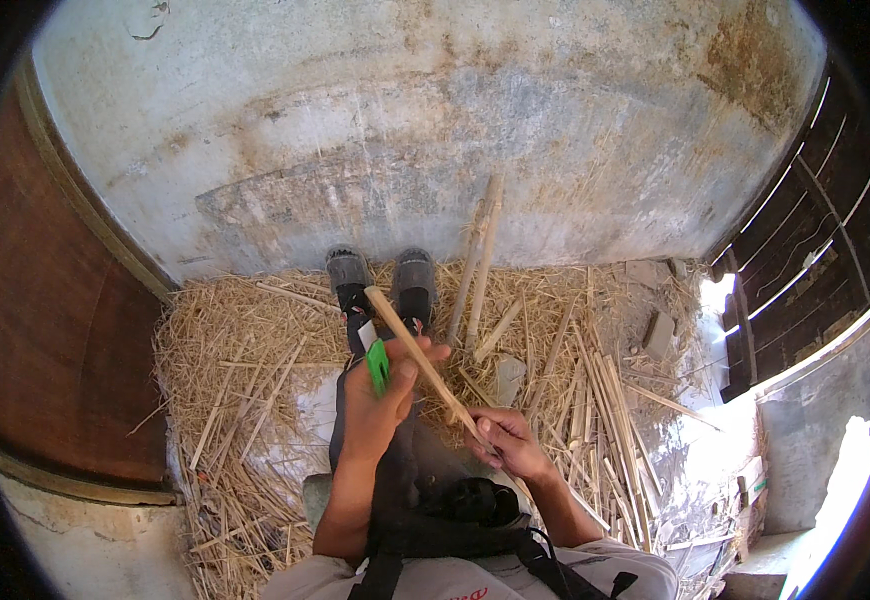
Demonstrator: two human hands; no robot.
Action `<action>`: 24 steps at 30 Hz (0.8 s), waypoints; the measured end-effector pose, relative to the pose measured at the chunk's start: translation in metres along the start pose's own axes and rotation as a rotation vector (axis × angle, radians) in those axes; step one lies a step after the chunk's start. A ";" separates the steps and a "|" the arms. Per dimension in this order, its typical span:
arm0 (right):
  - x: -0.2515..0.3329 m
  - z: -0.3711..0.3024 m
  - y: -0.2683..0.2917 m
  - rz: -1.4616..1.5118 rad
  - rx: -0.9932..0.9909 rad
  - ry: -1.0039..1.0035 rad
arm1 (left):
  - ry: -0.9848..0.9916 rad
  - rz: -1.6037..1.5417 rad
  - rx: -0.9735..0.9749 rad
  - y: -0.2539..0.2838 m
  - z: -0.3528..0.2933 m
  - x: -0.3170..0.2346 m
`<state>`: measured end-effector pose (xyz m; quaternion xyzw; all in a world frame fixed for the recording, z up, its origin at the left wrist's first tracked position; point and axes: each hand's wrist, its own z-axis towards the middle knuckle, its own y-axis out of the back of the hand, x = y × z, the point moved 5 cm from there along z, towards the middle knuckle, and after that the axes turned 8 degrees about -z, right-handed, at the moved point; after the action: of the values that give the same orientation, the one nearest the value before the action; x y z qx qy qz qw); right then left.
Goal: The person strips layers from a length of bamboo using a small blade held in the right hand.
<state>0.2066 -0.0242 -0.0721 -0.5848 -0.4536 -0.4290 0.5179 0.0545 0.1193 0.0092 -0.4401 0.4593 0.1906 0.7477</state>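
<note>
A pale bamboo stick (420, 355) slants across in front of me, its far end up near my shoes. Around its near end, the fingers of my right hand (513, 443) are closed. My left hand (380, 395) grips a green-handled utility knife (378, 367), its pale blade pointing away toward my feet. Fingers of that same hand reach behind the middle of the stick and appear to touch it. Whether the blade meets the stick I cannot tell; it looks apart, to the stick's left.
Straw-like shavings (245, 400) cover much of the floor. Long split strips (610, 430) lie to my right. Two bamboo poles (482, 260) lean on the stained wall (405, 130). A brick (659, 335) lies farther right. A brown door panel (75, 310) stands left.
</note>
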 end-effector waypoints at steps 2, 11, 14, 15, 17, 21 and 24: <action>0.005 0.000 0.003 -0.091 -0.094 0.049 | -0.059 0.137 -0.105 -0.005 0.002 -0.010; 0.035 -0.007 0.011 -0.453 -0.366 0.130 | -0.375 0.883 0.105 -0.001 -0.026 -0.017; 0.045 -0.008 0.006 -0.559 -0.391 0.240 | -0.325 0.988 0.144 -0.007 -0.029 -0.022; 0.047 -0.009 0.005 -0.589 -0.404 0.257 | -0.329 0.982 0.143 -0.008 -0.030 -0.023; 0.052 -0.010 0.003 -0.625 -0.411 0.274 | -0.338 0.973 0.138 -0.010 -0.033 -0.023; 0.058 -0.011 -0.001 -0.644 -0.394 0.267 | -0.358 0.995 0.148 -0.013 -0.037 -0.024; 0.061 -0.012 -0.002 -0.671 -0.385 0.294 | -0.375 1.028 0.156 -0.011 -0.038 -0.024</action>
<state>0.2178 -0.0311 -0.0115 -0.4232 -0.4515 -0.7302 0.2897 0.0305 0.0845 0.0277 -0.0610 0.4865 0.5718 0.6578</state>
